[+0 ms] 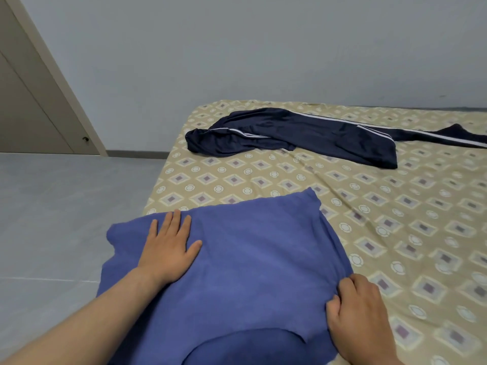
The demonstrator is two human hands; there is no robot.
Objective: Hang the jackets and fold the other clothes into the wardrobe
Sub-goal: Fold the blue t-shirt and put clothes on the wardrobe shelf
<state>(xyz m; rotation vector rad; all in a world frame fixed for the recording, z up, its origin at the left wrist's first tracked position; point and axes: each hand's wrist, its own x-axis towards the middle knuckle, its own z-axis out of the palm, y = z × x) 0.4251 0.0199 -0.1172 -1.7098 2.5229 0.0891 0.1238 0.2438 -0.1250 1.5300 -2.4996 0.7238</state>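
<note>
Blue garment (pixel 250 259): spread on bed (pixel 395 206).
Left hand (pixel 168 248): flat, fingers straight, pinning cloth.
Right hand (pixel 361 320): pinching right edge.
Advice: carry edge across, aligned.

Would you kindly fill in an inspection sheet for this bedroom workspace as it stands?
Surface: bed with patterned beige sheet, slightly creased.
Job's things: blue garment spread at the near corner, overhanging the edge; navy garment with white stripes lying crumpled farther back.
Clutter: nothing seen.
Hands: left hand flat on the blue garment; right hand grips its right edge.
Cables: nothing seen.
Surroundings: grey floor, plain wall, door at left.
</note>
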